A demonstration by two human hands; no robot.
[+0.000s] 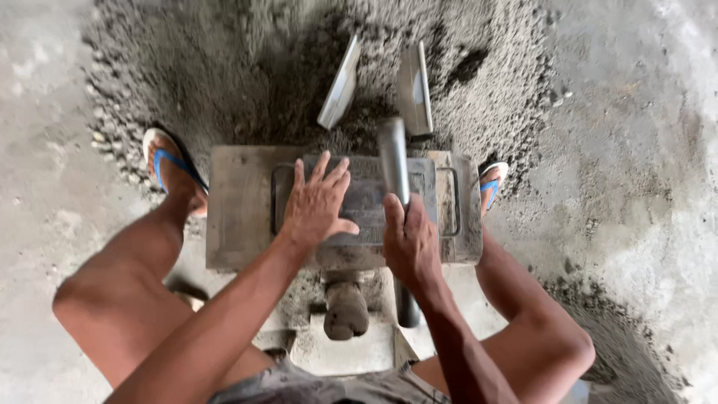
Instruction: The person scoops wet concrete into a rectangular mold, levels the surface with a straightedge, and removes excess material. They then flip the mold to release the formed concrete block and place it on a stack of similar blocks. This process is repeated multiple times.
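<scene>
Head view, looking down btwn bent knees; person squats over a grey block mould set on the concrete floor. Left hand lies flat, fingers spread, palm pressing the packed grey mix in the mould's middle; it holds nothing. Right hand is closed round a dark metal bar, a tamper by the look, which runs from near the body out over the mould's right half; thumb along the shaft. Mix pile w/ coarse gravel spreads on the far side; two flat metal plates stand stuck in it. Blue sandals on both feet, left & right of the mould. Judging progress: mould looks filled approx to the rim & surface levelled, so filling seems done; compacting appears underway; releasing the block not yet done.
</scene>
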